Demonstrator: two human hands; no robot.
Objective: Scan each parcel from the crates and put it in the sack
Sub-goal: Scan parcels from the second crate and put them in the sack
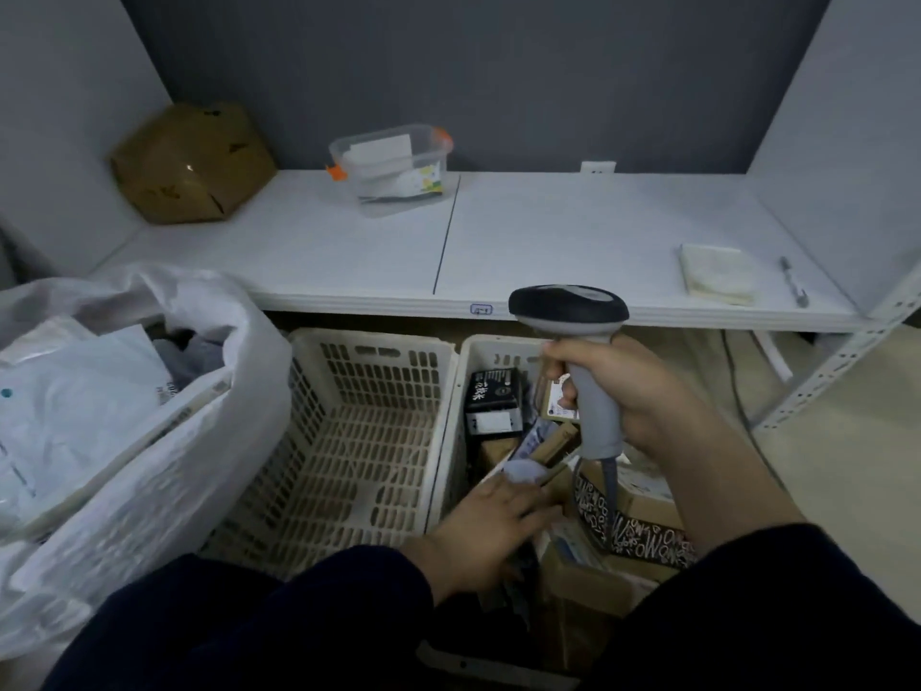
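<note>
Just below the table's front edge, the right hand grips the scanner above the right crate; the left hand rests flat-fingered on the parcels inside. The left crate separates it from the sack. A box and a tub sit at the table's back left, a cloth and a pen at its front right.

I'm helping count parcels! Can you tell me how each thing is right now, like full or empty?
left crate: empty.
right crate: holds parcels.
sack: open, parcels inside.
scanner: upright, gripped by the right hand.
left hand: open, reaching into the right crate.
clear tub: on the table, papers inside.
</note>
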